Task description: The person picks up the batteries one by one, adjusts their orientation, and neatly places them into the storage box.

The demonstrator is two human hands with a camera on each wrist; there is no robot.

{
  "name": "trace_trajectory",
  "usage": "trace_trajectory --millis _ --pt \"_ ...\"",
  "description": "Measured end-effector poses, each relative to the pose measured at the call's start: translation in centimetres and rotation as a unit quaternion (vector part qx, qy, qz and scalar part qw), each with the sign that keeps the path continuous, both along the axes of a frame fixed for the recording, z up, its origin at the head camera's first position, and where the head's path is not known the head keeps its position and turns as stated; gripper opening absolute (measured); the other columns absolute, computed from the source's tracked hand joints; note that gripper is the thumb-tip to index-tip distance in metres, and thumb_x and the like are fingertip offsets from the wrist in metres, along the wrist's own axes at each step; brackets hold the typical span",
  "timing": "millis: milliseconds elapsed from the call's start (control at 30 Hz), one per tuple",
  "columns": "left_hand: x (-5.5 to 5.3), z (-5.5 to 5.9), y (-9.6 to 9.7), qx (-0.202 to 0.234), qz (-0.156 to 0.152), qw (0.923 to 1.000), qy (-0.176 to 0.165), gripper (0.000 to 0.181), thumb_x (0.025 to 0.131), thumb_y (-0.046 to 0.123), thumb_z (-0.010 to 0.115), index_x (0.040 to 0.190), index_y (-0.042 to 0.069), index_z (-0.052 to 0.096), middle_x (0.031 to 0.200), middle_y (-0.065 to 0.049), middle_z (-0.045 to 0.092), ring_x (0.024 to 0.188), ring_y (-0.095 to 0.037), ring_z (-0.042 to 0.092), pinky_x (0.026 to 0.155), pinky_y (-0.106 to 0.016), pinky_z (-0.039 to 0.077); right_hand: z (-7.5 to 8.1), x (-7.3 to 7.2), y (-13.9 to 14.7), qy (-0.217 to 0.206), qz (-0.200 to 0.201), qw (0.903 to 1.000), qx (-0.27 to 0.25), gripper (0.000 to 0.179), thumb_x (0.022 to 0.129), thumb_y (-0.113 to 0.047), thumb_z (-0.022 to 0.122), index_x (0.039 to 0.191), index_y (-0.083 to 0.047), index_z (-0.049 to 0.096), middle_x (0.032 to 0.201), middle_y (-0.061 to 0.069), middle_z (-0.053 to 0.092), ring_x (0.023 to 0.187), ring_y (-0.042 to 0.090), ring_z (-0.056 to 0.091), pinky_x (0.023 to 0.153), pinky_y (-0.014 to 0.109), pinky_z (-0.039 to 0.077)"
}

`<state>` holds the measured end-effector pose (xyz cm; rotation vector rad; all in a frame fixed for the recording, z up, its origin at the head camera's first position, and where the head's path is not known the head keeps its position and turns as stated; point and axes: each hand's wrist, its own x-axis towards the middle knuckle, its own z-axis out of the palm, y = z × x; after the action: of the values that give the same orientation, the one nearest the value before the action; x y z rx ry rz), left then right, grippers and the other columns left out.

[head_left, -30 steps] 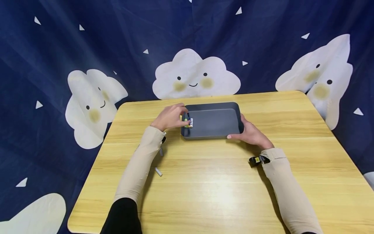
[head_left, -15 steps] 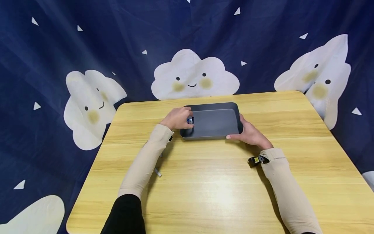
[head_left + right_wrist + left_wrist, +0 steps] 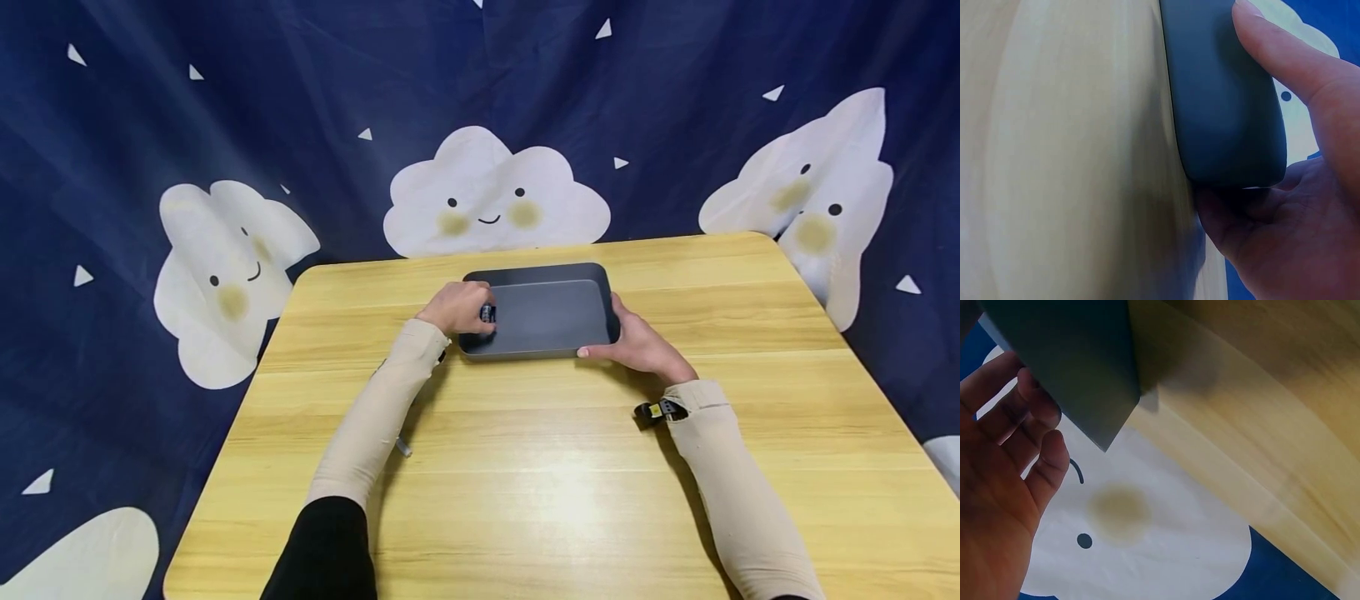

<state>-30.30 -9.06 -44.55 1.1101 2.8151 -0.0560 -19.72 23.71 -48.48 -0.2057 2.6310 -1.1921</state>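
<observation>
A dark grey rectangular tray lies near the back of the table. My left hand reaches over its left end, thumb and fingers curled around small batteries, mostly covered by the hand. In the left wrist view, that hand curls over the rim by the tray's corner, and the batteries are hidden. My right hand grips the tray's right end, thumb along the front side. The right wrist view has this hand around the tray's rounded corner.
A small pale stick lies on the wooden table, partly behind the left forearm. Behind the table's far edge hangs a dark blue curtain with white clouds.
My left hand has moved right and slightly down into the tray's left end, covering batteries that showed more fully before. The left forearm now hides more of the table. The right hand keeps its grip.
</observation>
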Motion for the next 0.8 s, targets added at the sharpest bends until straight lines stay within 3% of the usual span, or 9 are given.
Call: trace_trajectory --millis 500,800 --pt "-0.36 -0.54 0.01 -0.006 0.013 0.9997 -0.018 0.051 0.088 0.047 0.078 0.121 0.009 0.075 0.123 -0.008 0.071 0.105 -0.025 0.070 0.092 -0.044 0.058 0.15 0.09 0.01 -0.001 0.000 1.0000 -0.001 0.140 0.078 -0.056 0.086 0.164 -0.008 -0.014 0.172 0.024 0.009 0.159 0.043 0.019 0.124 0.061 0.025" --pt "-0.48 -0.41 0.24 -0.013 0.034 0.9980 -0.051 0.053 0.090 0.047 0.076 0.127 0.009 0.071 0.127 -0.007 0.072 0.103 -0.024 0.069 0.093 -0.044 0.057 0.15 0.13 0.05 0.002 0.002 1.0000 0.002 0.139 0.079 -0.055 0.086 0.165 -0.012 -0.015 0.172 0.024 0.010 0.158 0.044 0.020 0.124 0.062 0.026"
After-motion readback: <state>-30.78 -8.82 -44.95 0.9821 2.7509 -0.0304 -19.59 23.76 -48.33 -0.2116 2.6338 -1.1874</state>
